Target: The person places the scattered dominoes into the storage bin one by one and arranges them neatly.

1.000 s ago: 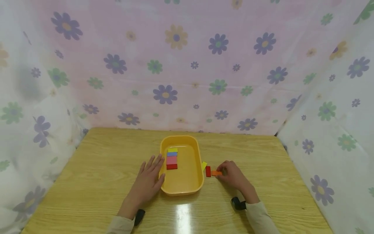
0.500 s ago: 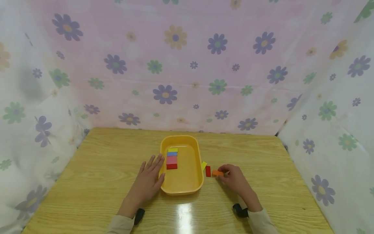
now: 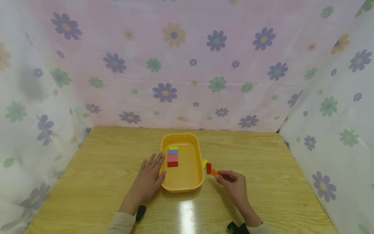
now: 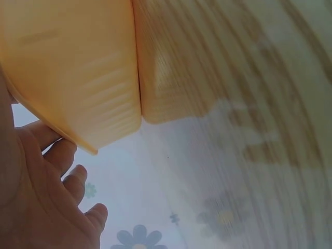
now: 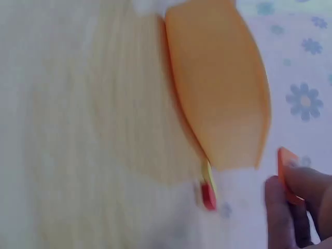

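A yellow-orange plastic tray (image 3: 187, 182) stands on the table. Along its left inside lie yellow (image 3: 173, 148), blue (image 3: 173, 151), pink (image 3: 172, 157) and red (image 3: 172, 164) blocks in a row. My left hand (image 3: 148, 178) rests against the tray's left rim with fingers extended; the left wrist view shows the fingers touching the tray wall (image 4: 78, 67). Right of the tray, my right hand (image 3: 236, 187) pinches an orange block (image 3: 216, 173) between thumb and fingers. In the right wrist view the orange block (image 5: 286, 171) is held off the table.
A red block (image 3: 208, 168) and a yellow block (image 3: 205, 163) lie on the wooden table (image 3: 122, 146) close to the tray's right wall. Flowered curtains (image 3: 187, 71) enclose the table at the back and both sides.
The right hand has lifted the orange block off the table, tilting it and shifting slightly left toward the red block. My left hand keeps its place at the tray.
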`<action>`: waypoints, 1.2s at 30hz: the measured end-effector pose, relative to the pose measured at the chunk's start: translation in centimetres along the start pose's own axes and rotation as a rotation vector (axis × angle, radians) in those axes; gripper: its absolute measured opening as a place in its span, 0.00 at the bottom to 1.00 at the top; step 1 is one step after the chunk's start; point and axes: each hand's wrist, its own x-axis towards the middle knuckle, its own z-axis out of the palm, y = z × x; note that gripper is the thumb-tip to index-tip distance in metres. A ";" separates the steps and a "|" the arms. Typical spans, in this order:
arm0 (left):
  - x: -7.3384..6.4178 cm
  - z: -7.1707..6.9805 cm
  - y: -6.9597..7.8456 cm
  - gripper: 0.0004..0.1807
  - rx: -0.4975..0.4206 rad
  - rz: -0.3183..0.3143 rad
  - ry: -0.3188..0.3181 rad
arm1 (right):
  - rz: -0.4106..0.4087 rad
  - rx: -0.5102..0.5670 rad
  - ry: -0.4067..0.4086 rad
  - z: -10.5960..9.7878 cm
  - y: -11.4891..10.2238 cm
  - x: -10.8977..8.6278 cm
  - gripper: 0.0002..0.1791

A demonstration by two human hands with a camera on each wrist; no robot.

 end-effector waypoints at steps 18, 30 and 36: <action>0.1 0.1 0.1 0.33 -0.008 -0.011 0.006 | -0.051 0.379 0.034 7.3 -1.6 -4.3 0.20; -0.2 0.1 0.2 0.33 -0.006 -0.023 -0.002 | -0.141 0.343 0.066 11.3 -5.0 -2.3 0.15; 0.1 -0.1 0.3 0.33 -0.001 -0.014 0.006 | -0.150 0.340 0.029 12.5 -5.9 -1.1 0.14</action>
